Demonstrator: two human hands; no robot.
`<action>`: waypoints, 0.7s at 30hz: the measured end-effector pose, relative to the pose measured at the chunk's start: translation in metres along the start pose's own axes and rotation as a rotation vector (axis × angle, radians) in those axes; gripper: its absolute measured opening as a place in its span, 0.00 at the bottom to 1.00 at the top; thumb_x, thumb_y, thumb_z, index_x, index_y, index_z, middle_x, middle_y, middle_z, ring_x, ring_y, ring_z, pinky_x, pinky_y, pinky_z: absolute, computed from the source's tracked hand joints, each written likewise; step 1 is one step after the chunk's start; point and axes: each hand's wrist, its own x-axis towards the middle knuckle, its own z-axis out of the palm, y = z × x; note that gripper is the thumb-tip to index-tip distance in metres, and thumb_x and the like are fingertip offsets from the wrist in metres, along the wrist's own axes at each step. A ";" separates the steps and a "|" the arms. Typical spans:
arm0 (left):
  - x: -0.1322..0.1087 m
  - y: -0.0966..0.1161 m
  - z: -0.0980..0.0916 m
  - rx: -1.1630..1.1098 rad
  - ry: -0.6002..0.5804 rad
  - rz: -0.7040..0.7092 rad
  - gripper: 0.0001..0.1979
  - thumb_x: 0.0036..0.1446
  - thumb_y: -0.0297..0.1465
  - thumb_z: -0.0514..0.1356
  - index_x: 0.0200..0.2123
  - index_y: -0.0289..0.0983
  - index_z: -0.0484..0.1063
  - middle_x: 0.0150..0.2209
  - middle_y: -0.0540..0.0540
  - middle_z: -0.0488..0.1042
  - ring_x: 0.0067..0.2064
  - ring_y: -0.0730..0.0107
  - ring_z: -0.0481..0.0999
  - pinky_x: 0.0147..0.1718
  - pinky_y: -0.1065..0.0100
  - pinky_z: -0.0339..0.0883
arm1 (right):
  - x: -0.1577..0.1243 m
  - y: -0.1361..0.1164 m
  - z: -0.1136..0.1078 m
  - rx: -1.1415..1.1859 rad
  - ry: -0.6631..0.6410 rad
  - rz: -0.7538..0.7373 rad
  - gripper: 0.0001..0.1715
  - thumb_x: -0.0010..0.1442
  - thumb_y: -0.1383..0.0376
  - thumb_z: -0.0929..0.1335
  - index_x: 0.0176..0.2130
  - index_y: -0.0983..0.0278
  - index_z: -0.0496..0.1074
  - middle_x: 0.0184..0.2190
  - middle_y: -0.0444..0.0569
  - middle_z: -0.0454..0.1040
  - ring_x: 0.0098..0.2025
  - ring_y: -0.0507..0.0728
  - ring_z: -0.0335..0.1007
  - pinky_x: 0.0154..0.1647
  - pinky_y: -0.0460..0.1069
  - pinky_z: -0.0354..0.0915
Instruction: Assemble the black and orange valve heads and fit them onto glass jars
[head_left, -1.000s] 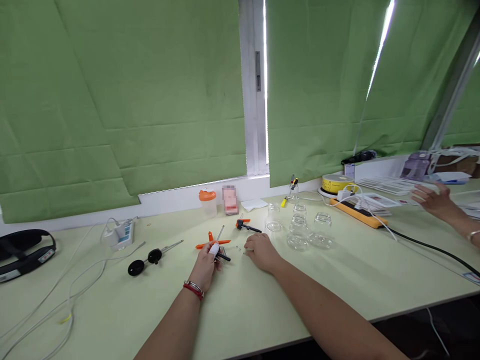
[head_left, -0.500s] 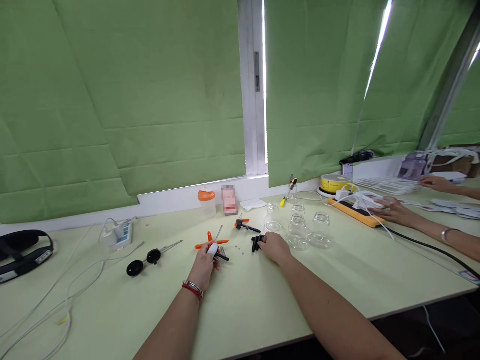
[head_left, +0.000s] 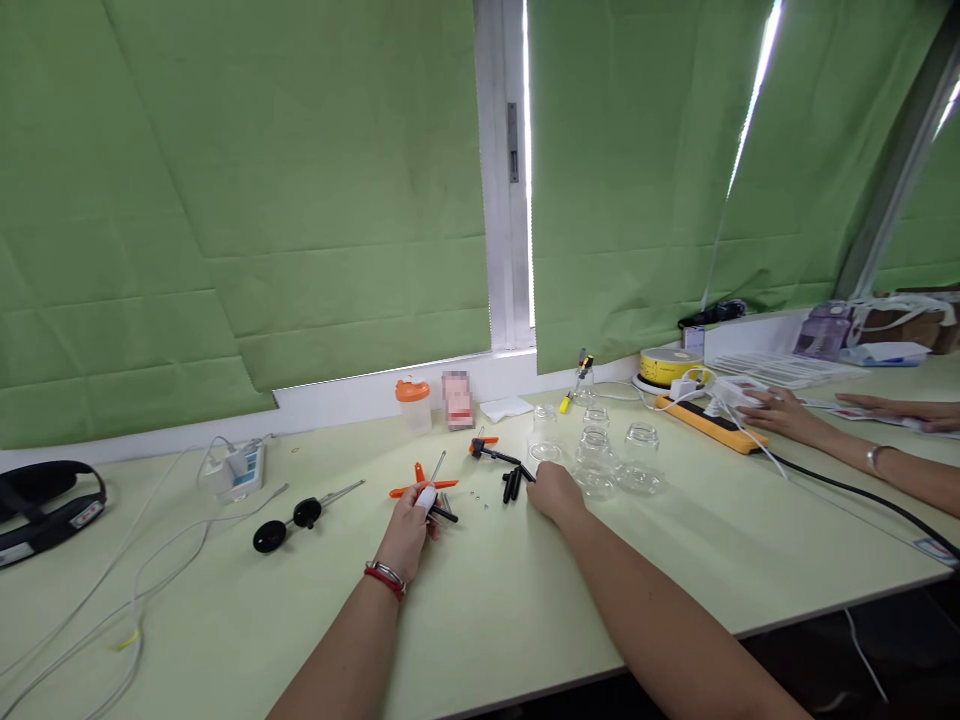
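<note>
At the middle of the pale table (head_left: 487, 610), in the head view, the right hand (head_left: 556, 493) has shifted slightly to the right over the last half second, and the black rods (head_left: 511, 486) beside it now lie more fully exposed. One second ago, that hand covered this spot. The fingers of the right hand are curled; a further black rod (head_left: 528, 474) extends from beneath them, but whether it is gripped or only touched cannot be told. The left hand (head_left: 407, 522) is unchanged: closed around the white handle of a screwdriver (head_left: 426, 498), shaft pointing up and away, with a black bar (head_left: 444, 514) projecting beside the fingers. An orange cross-shaped part (head_left: 421, 481) lies just beyond the left hand; tiny hardware pieces (head_left: 477, 496) lie between the hands. The black-and-orange assembly (head_left: 480, 449) rests beyond the rods. The glass jars (head_left: 596, 465) stand beyond and to the right. In effect, the rods appear set apart as a group, accessible for handling.
</note>
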 end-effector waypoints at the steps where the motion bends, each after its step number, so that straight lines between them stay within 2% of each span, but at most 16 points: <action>1: 0.000 0.000 0.000 0.001 0.002 -0.001 0.18 0.50 0.43 0.61 0.37 0.36 0.66 0.27 0.52 0.69 0.20 0.77 0.64 0.18 0.73 0.58 | 0.000 0.000 0.000 -0.003 0.003 -0.002 0.07 0.55 0.67 0.66 0.36 0.66 0.72 0.39 0.59 0.75 0.39 0.63 0.74 0.29 0.49 0.62; 9: 0.003 -0.005 -0.003 -0.009 -0.010 0.016 0.17 0.51 0.43 0.61 0.38 0.36 0.66 0.28 0.52 0.70 0.21 0.77 0.64 0.18 0.73 0.59 | 0.003 0.002 -0.002 0.018 0.020 0.003 0.07 0.56 0.67 0.66 0.36 0.65 0.72 0.38 0.58 0.75 0.38 0.62 0.74 0.29 0.49 0.60; 13: 0.005 -0.006 -0.004 -0.018 0.030 0.033 0.15 0.52 0.41 0.61 0.37 0.36 0.67 0.28 0.52 0.69 0.20 0.77 0.64 0.17 0.72 0.59 | -0.001 -0.001 -0.005 0.054 0.047 -0.021 0.09 0.58 0.64 0.64 0.36 0.65 0.72 0.36 0.55 0.75 0.36 0.59 0.72 0.27 0.47 0.57; 16: 0.005 -0.005 -0.004 -0.038 0.065 0.042 0.15 0.51 0.41 0.61 0.37 0.36 0.67 0.28 0.52 0.69 0.20 0.77 0.64 0.17 0.73 0.59 | -0.011 -0.008 -0.005 0.128 0.054 -0.174 0.09 0.60 0.62 0.63 0.37 0.63 0.71 0.32 0.49 0.74 0.33 0.55 0.70 0.27 0.46 0.56; 18: 0.005 -0.004 -0.004 -0.049 0.082 0.044 0.16 0.51 0.41 0.62 0.37 0.36 0.67 0.28 0.52 0.70 0.20 0.77 0.64 0.18 0.73 0.59 | -0.020 -0.015 -0.002 0.176 0.015 -0.367 0.08 0.60 0.62 0.63 0.36 0.63 0.71 0.30 0.47 0.73 0.30 0.53 0.67 0.28 0.45 0.56; 21: 0.005 -0.003 -0.004 -0.063 0.104 0.044 0.15 0.51 0.41 0.61 0.37 0.37 0.67 0.27 0.52 0.70 0.21 0.76 0.65 0.18 0.72 0.59 | -0.035 -0.025 0.004 0.161 -0.039 -0.633 0.07 0.59 0.64 0.65 0.36 0.63 0.71 0.33 0.47 0.73 0.34 0.53 0.67 0.33 0.46 0.57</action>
